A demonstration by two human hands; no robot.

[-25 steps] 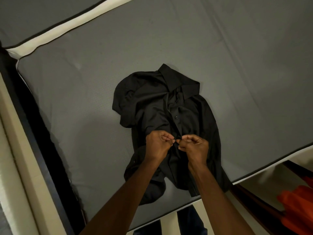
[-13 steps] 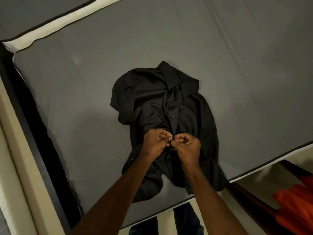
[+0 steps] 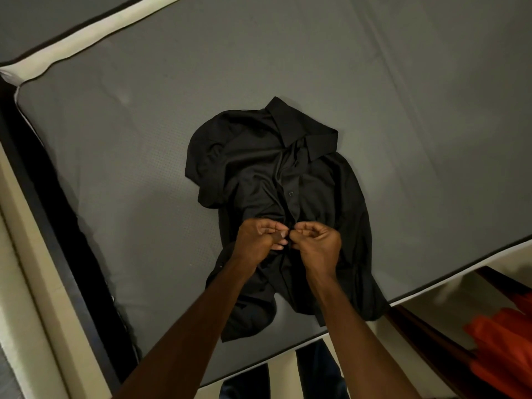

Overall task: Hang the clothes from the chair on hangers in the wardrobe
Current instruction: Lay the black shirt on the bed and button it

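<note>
Right, head view, only camera. Black shirt (image 3: 276, 203) lies front-up on the grey mattress (image 3: 374, 96), collar at the far end, hem toward the person, crumpled, lower right part draped over the near mattress edge. One button (image 3: 291, 193) shows on the placket, just above the hands.

Left hand (image 3: 259, 240) and right hand (image 3: 316, 243) both sit on the shirt at mid-placket, knuckles nearly touching each other. Left fingers (image 3: 277, 236) are curled, tips together, pinching the left placket edge. Right fingers (image 3: 302, 227) are curled the same way, clamped on the right placket edge directly opposite. Cloth bunches up between the two pinches; cannot tell whether a button sits in the grip, too dark and too small. Shirt body spreads out on both sides of the fingers: collar and shoulders beyond them, tails under the forearms.

White piping (image 3: 86, 38) runs along the mattress seam at upper left. Dark bed frame (image 3: 57, 226) shows along the left side with a pale floor strip (image 3: 17, 254) beside it. Orange cloth (image 3: 506, 347) lies at lower right, well apart from the shirt, off the mattress. Person's dark trouser legs (image 3: 313, 370) show below the near mattress edge.
</note>
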